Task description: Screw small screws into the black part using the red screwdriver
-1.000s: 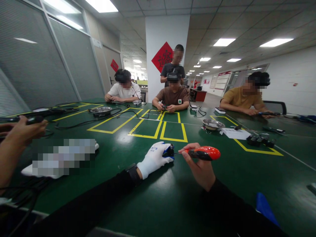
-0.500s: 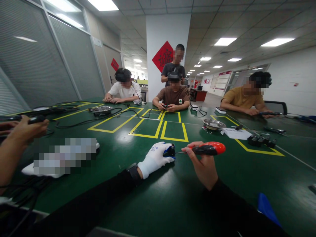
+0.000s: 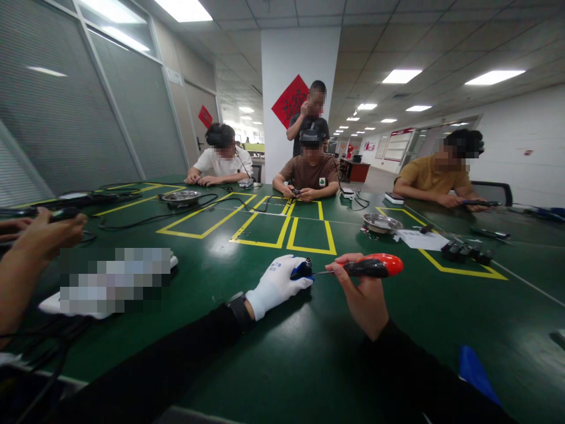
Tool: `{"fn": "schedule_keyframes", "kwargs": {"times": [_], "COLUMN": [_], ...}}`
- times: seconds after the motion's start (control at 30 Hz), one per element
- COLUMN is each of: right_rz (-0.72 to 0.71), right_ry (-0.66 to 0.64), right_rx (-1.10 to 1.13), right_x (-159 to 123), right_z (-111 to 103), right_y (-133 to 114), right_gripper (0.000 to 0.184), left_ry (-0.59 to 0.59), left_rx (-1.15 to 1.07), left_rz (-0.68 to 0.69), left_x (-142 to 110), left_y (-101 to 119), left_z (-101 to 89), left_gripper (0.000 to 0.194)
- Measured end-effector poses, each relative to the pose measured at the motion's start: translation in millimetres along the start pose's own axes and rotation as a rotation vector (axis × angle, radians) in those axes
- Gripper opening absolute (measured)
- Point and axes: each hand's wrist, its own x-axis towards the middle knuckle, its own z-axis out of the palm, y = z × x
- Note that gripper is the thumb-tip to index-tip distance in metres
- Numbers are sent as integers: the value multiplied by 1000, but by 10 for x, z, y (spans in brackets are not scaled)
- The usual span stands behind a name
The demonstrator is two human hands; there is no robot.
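My left hand (image 3: 278, 280), in a white glove with blue on the finger side, is closed round a small black part with a metal fitting on top (image 3: 308, 265). Most of that part is hidden by the glove. My bare right hand (image 3: 364, 297) grips a red and black screwdriver (image 3: 375, 265) by the front of its handle and shaft. The screwdriver lies nearly level, its thin shaft pointing left. Its tip reaches the black part, but I cannot tell whether it sits in a screw. Both hands are just above the green table (image 3: 247, 365).
A metal bowl (image 3: 382, 222), a sheet of paper (image 3: 422, 239) and several black parts (image 3: 467, 251) lie at right. Another metal bowl (image 3: 180, 198) stands at far left. A white power strip (image 3: 110, 288), partly blurred, lies near a co-worker's hands (image 3: 48, 235). Several people sit opposite.
My hands, the black part and the screwdriver hold almost the same position. The person standing at the back has raised a hand to the head.
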Motion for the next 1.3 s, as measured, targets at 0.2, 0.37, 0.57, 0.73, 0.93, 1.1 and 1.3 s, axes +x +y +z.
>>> {"fn": "schedule_keyframes", "kwargs": {"times": [0.2,0.37,0.57,0.73,0.93,1.1,1.3], "right_rz": [-57,42,30,-52,56,10,-32], "right_ry": [47,-16,-90,-89,-188,-188,-101], "right_rx": [87,346,399,276,559,443,393], "right_x": [31,46,-28,-17,-9,-24,40], "right_z": [11,48,67,53,74,55,32], "right_y": [-42,-42,-75,-57,-50,-70,-64], "right_gripper": [10,22,30,15,22,28,12], "left_ry": [-2,19,15,14,1,5,10], "left_rx": [-31,1,13,8,19,31,21], "left_rz": [-43,-40,-19,-11,-4,-27,-23], "left_x": [13,1,5,3,3,1,-2], "left_y": [52,80,94,100,104,111,89], "left_z": [-23,-22,-20,-30,-42,-40,-19], "left_gripper": [29,29,27,26,23,26,29]}}
